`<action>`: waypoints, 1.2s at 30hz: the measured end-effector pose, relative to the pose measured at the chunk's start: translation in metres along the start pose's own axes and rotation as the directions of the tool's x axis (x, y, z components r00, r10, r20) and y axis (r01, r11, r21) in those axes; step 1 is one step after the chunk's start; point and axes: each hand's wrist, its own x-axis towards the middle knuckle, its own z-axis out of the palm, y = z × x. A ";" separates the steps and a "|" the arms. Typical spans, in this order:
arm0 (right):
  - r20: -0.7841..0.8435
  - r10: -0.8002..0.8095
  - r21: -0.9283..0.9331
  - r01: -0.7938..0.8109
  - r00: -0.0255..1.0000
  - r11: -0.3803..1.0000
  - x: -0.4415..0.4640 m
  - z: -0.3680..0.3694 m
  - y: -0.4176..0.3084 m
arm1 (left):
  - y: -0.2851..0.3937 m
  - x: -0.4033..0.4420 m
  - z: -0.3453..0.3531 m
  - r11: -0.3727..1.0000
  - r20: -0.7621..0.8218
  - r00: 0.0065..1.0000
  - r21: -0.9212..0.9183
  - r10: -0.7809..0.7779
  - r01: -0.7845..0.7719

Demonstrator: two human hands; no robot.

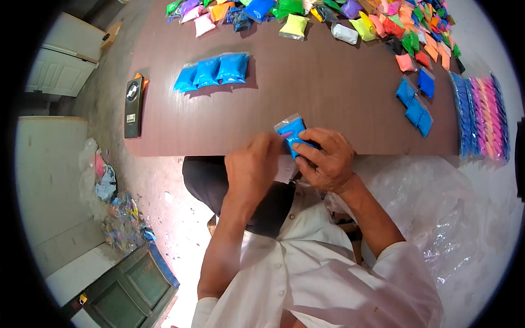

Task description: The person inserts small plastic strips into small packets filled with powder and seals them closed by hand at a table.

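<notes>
Blue packet (290, 127) sits between 2 curled hands (250, 164) (334, 158).

Head view: a single camera, worn on the person's head, faces forward and steeply down. The shirt (306, 262) occupies the near, lower field; the left hand (252, 163) and right hand (330, 158) lie close, about mid-frame; the table (322, 76) recedes toward the upper edge. Dark curved borders surround the wide field.
</notes>
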 end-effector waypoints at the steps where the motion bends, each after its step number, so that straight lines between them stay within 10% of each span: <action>1: 0.007 0.009 0.003 -0.009 1.000 1.000 0.001 -0.001 -0.001 | -0.005 0.002 0.001 0.998 -0.034 0.999 0.064 0.010 -0.008; 36: -0.041 0.002 -0.004 -0.002 0.999 1.000 0.000 0.005 0.002 | -0.003 -0.005 0.001 0.987 -0.112 0.992 0.154 0.063 -0.045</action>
